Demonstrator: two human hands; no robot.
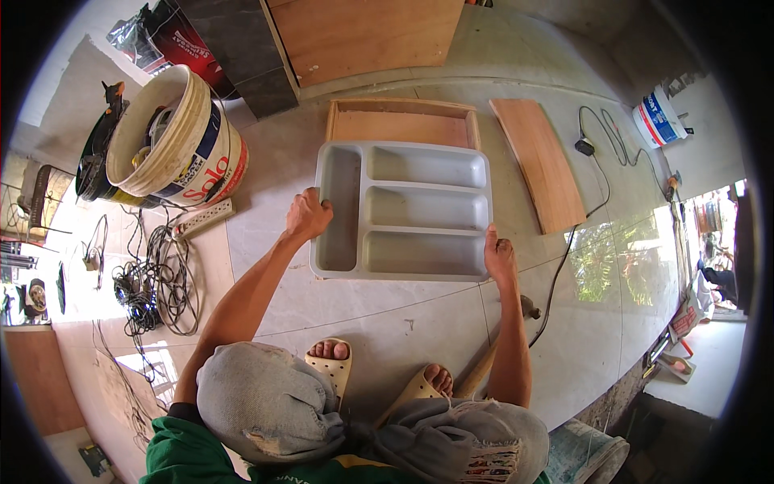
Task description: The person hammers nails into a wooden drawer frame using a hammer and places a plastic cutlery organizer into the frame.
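Down between the knees, two sandaled feet [329, 373] are planted on the tile floor [387, 310], with what looks like a hammer [477, 369] lying partly behind the right forearm. Just past the feet is the good bit: a gray tray [363, 214] with four compartments, one long one down the left and three stacked on the right. Left hand [309, 214] is mostly closed, curled over the left rim. Right hand [500, 256] has its thumb up against the right edge near the lower corner, fingers bent in; can't see how far they reach underneath.

Looks like molded plastic, so I'd guess it's light and fairly stiff, maybe a touch slick, with thin walls that could flex if squeezed. Opposite rims are the sensible grip imo; the dividers look less handy.

From this angle it covers the near part of a shallow wooden box [403, 127], and I can't tell if it's resting on it. Further out there's a loose wooden board [536, 165] on the right, and a big white bucket [193, 165] off left.
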